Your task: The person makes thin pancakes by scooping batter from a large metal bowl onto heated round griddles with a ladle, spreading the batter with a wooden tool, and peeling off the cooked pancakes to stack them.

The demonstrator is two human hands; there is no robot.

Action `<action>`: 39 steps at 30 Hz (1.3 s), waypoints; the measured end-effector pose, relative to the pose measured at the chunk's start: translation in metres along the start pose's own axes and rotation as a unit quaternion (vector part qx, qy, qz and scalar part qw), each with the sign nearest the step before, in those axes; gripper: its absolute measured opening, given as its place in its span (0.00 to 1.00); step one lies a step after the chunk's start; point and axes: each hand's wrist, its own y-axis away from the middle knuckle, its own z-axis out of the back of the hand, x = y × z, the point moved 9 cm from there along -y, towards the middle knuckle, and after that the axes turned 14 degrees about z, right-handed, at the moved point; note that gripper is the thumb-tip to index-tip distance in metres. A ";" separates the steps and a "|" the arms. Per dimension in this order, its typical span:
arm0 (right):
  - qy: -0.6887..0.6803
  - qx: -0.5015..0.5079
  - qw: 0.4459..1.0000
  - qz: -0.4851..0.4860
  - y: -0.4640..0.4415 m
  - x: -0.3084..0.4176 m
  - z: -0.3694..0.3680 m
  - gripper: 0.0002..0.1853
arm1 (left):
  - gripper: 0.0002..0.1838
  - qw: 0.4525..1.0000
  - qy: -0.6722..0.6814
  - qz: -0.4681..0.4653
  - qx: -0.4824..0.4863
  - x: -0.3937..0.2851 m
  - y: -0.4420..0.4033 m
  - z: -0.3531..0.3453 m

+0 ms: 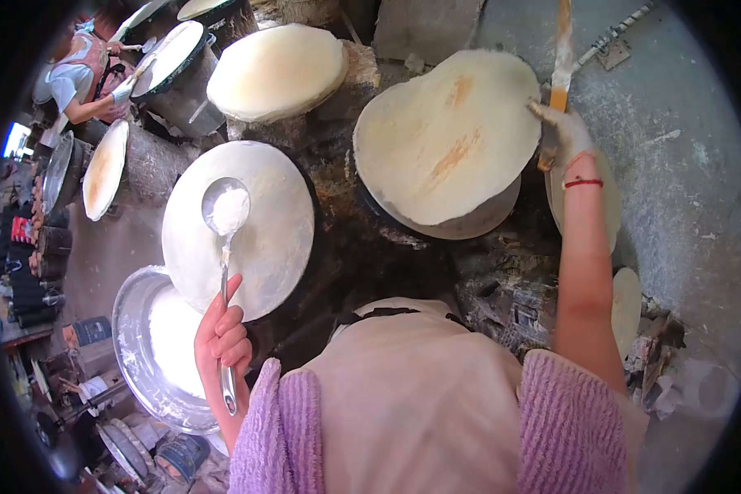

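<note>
My left hand (225,333) is closed around the handle of a metal ladle (225,262). White batter (230,211) sits in its round bowl, above a pale round sheet (259,247) on a griddle. At the upper right, my right hand (570,134), dusted white, is wrapped around a long wooden stick-like tool (562,49). One finger of that hand reaches the right edge of a large thin flatbread (428,140) with brown patches. That flatbread lies off-centre over a round griddle (490,210), whose lower right part shows.
A wide metal basin (132,346) of white batter stands beside my left forearm. Another flatbread (280,70) lies on a round stand at the back. A co-worker (74,78) works at a griddle (169,58) at the upper left. Rubble (510,313) lies below the right griddle.
</note>
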 end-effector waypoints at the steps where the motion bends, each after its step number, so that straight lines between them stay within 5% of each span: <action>1: 0.001 0.005 1.000 -0.016 -0.008 -0.002 0.002 0.29 | 0.23 1.000 -0.009 -0.009 0.009 -0.008 0.004 0.005; 4: 0.114 -0.015 0.993 -0.029 -0.023 0.008 0.002 0.30 | 0.23 0.999 -0.013 -0.040 -0.004 -0.023 0.011 0.016; 8: 0.055 0.098 0.994 0.017 -0.052 0.045 -0.040 0.30 | 0.24 0.999 -0.004 -0.046 0.009 -0.041 0.015 0.025; 10: 0.166 0.134 0.977 0.030 -0.058 0.094 -0.080 0.26 | 0.24 0.999 0.008 -0.053 0.012 -0.046 0.021 0.029; 13: 0.289 0.206 0.934 0.043 -0.131 0.115 -0.107 0.35 | 0.25 0.998 0.036 -0.057 0.007 -0.060 0.027 0.048; 16: 0.475 0.196 0.837 0.188 -0.152 0.161 -0.204 0.19 | 0.25 0.995 0.060 -0.085 -0.003 -0.074 0.036 0.067; 18: 0.584 0.211 0.758 0.199 -0.164 0.171 -0.271 0.26 | 0.25 0.993 0.064 -0.102 -0.015 -0.084 0.046 0.080; 19: 0.621 0.235 0.683 0.304 -0.179 0.172 -0.308 0.27 | 0.25 0.990 0.064 -0.120 -0.041 -0.087 0.053 0.085; 22: 0.579 0.281 0.598 0.477 -0.202 0.126 -0.418 0.21 | 0.25 0.985 0.061 -0.151 -0.065 -0.100 0.071 0.106; 23: 0.532 0.272 0.693 0.403 -0.206 0.100 -0.445 0.19 | 0.25 0.983 0.067 -0.156 -0.077 -0.102 0.075 0.109; 24: 0.598 0.258 0.635 0.415 -0.175 0.083 -0.465 0.22 | 0.25 0.980 0.074 -0.160 -0.088 -0.104 0.079 0.114; 25: 0.539 0.198 0.651 0.496 -0.147 0.073 -0.485 0.16 | 0.25 0.980 0.073 -0.167 -0.083 -0.107 0.083 0.120; 26: 0.535 0.249 0.602 0.538 -0.140 0.036 -0.510 0.13 | 0.25 0.978 0.076 -0.177 -0.082 -0.108 0.088 0.123; 29: 0.557 0.268 0.660 0.427 -0.077 -0.028 -0.536 0.13 | 0.25 0.964 0.134 -0.206 -0.102 -0.106 0.110 0.147; 31: 0.554 0.314 0.664 0.391 -0.062 -0.090 -0.555 0.13 | 0.27 0.978 0.098 -0.104 -0.150 -0.090 0.119 0.181; 33: 0.567 0.351 0.656 0.353 -0.044 -0.122 -0.561 0.13 | 0.26 0.976 0.095 -0.130 -0.145 -0.094 0.120 0.153; 39: 0.533 0.387 0.685 0.310 -0.038 -0.122 -0.578 0.14 | 0.24 0.978 0.038 -0.149 -0.141 -0.094 0.123 0.132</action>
